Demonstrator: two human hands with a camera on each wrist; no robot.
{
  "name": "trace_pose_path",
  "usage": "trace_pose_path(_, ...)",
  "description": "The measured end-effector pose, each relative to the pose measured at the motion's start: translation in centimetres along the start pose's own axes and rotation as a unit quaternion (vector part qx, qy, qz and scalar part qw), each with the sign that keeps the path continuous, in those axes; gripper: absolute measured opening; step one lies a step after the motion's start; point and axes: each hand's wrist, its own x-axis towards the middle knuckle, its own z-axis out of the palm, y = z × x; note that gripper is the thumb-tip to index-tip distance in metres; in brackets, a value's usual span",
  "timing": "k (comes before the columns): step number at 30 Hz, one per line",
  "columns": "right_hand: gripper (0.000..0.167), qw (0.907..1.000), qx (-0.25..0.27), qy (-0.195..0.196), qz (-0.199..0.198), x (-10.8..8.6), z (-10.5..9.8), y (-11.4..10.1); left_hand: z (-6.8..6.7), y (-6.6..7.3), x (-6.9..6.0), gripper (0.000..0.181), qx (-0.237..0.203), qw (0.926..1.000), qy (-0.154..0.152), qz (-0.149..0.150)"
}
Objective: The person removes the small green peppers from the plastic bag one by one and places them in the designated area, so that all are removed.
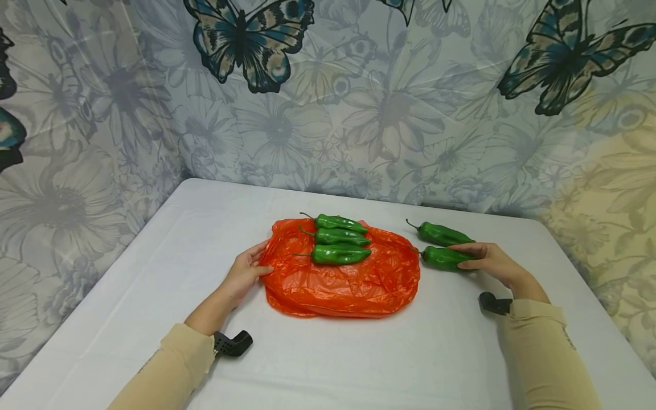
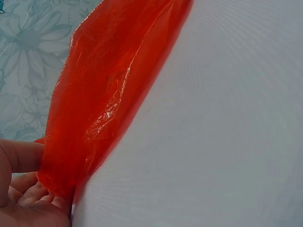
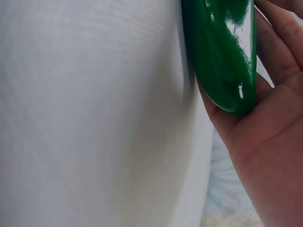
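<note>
Left hand (image 1: 244, 277) pinches the red plastic bag (image 1: 338, 293) at its left edge; right hand (image 1: 496, 264) grips a green pepper (image 1: 439, 258). I record three peppers (image 1: 341, 237) atop.

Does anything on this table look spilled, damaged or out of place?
No, nothing stands out. The red bag is wrinkled, normal for thin plastic. Three green peppers lie lined up on it; to their right, one pepper lies on the white table and the right hand grips another pepper.
</note>
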Motion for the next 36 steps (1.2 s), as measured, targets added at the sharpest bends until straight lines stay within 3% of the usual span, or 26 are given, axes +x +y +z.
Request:
trace_pose_path(9, 0.055, 0.9992, -0.007, 0.006, -0.038, -0.7, -0.5, -0.3, 0.0, 0.0, 0.0, 0.067, -0.004, 1.0000, -0.001, 0.000)
trace_pose_path(24, 0.056, 0.9984, -0.022, 0.045, -0.025, -0.9, -0.9, -2.0, 0.0, 0.0, -0.1, 0.067, -0.002, 1.0000, -0.001, 0.000)
trace_pose_path(36, 0.058, 0.9969, 0.007, 0.064, -0.046, 0.0, -0.2, -3.7, 0.0, 0.0, 0.0, 0.067, -0.005, 1.0000, -0.004, 0.005)
